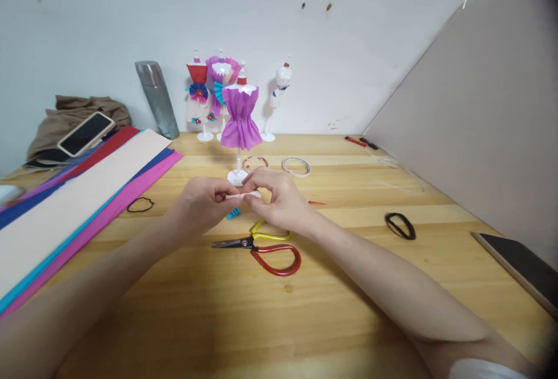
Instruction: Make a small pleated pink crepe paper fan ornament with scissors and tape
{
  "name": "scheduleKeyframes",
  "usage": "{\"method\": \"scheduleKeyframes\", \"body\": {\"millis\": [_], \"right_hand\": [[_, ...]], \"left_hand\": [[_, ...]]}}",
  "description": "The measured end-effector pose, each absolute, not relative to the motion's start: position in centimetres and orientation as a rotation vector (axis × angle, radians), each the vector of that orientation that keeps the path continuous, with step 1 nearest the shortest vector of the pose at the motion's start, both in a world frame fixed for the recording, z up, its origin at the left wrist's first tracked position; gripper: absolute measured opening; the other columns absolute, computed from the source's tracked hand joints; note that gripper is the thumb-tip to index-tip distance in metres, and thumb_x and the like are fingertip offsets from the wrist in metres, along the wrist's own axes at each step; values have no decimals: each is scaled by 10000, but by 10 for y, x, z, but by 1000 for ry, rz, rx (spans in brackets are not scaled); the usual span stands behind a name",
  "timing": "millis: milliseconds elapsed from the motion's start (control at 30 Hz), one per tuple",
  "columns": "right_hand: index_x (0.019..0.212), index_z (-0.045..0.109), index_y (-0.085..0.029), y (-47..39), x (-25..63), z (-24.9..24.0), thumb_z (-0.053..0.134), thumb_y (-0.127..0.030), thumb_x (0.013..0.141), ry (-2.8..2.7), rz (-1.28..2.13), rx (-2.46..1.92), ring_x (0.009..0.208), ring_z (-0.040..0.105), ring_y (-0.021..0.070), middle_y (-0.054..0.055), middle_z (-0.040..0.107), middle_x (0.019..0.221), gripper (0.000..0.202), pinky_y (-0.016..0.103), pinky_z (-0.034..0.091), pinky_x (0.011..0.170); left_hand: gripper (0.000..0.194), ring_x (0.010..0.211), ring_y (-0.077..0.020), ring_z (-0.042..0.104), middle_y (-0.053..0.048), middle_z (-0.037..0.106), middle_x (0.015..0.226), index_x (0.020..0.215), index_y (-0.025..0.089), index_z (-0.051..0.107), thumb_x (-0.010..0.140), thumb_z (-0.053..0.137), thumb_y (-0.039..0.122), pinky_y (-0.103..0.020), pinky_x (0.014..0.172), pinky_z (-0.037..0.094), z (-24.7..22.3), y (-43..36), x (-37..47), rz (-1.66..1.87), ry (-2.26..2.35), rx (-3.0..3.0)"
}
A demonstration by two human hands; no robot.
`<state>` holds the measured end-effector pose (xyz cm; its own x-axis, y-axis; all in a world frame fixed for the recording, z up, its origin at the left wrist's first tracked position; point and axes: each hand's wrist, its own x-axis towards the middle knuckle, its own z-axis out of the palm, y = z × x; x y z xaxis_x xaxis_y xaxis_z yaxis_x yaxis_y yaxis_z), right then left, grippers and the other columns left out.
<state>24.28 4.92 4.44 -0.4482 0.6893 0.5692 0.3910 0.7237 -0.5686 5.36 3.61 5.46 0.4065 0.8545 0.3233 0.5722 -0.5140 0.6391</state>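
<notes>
Left hand (200, 206): fingers curled in, thumb and fingertips pinching one end of a small pale strip (232, 196). Right hand (279, 196) has the other end, thumb against bent fingers, so both are grasping the same piece. Neither palm is spread. Strip runs roughly level between the two sets of fingertips, mostly covered by them (can't make out folds or its full length).

Just below the fingertips, on the table (174, 321): small turquoise piece (233, 214), partly hidden by the hands. Nearer the wearer, scissors (244, 243), blades pointing left, one yellow handle, one red.

Directly beyond the hands: white-based dress form in a purple dress (241, 117). Two ring-shaped rolls to its right, one reddish (263, 160), one whitish (296, 175). Three more small forms stand behind, near the wall; the rightmost (283, 77) is mostly white.

Out left: overlapping long sheets, cream (87, 187) on top, blue, turquoise and pink edges showing. Phone (86, 133) and brown cloth (87, 108) past those, then a tilted grey bottle (157, 100). Out right: black band (408, 226), dark flat device (521, 265) at the edge.
</notes>
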Motion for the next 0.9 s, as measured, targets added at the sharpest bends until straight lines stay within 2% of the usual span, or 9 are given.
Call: {"method": "scheduleKeyframes", "body": {"millis": [100,200,267,367,467,567,733,900], "right_hand": [[687,581,-192,52,243,40,522,-142,746,-2080,241,-785,773,592,190,38,634,728,98,358,446,791],[697,589,-194,52,243,40,528,-160,757,-2047,258,-807,781,595,192,40,641,740,91,361,450,799],[689,597,-190,50,242,41,543,-185,754,-2018,361,-836,762,596,185,40,649,742,85,349,453,777],[682,621,-180,49,239,43,572,-223,728,-1912,641,-947,728,593,170,29,661,728,80,316,449,726],[659,626,-172,49,237,45,603,-254,674,-1730,1019,-1056,647,552,138,-2,634,649,86,274,419,645],[628,616,-164,50,235,45,633,-283,626,-1558,1305,-1046,583,504,109,-19,599,595,119,258,389,608],[632,639,-156,50,235,46,675,-294,616,-1479,1422,-1006,573,499,95,-24,602,586,143,254,388,623],[683,667,-153,49,237,47,723,-300,618,-1494,1463,-979,605,536,107,-10,638,639,171,263,411,644]], "left_hand": [[210,566,-122,582,3,678,643,889,170,743,798,621,314,-220,545,443,57,39,51,809,1245,2208],[365,588,-135,617,-13,716,742,1105,159,698,771,653,297,-252,596,498,58,41,50,820,1306,2170],[432,593,-137,625,-28,729,790,1167,150,666,764,665,304,-258,599,515,58,43,49,862,1309,2160],[365,650,-139,641,-54,742,878,1119,157,672,783,653,297,-244,614,520,60,42,50,927,1261,2250],[235,779,-157,656,-62,736,972,1044,185,674,840,602,277,-254,695,514,63,39,50,943,1158,2498],[167,847,-175,648,-62,723,935,956,182,676,901,531,245,-266,728,481,64,38,48,943,1060,2707],[194,724,-149,613,-42,695,808,888,168,686,928,511,241,-246,627,418,61,40,44,904,1061,2792],[211,686,-131,607,-27,701,754,811,176,703,911,531,244,-227,619,422,62,43,43,947,1092,2711]]}}
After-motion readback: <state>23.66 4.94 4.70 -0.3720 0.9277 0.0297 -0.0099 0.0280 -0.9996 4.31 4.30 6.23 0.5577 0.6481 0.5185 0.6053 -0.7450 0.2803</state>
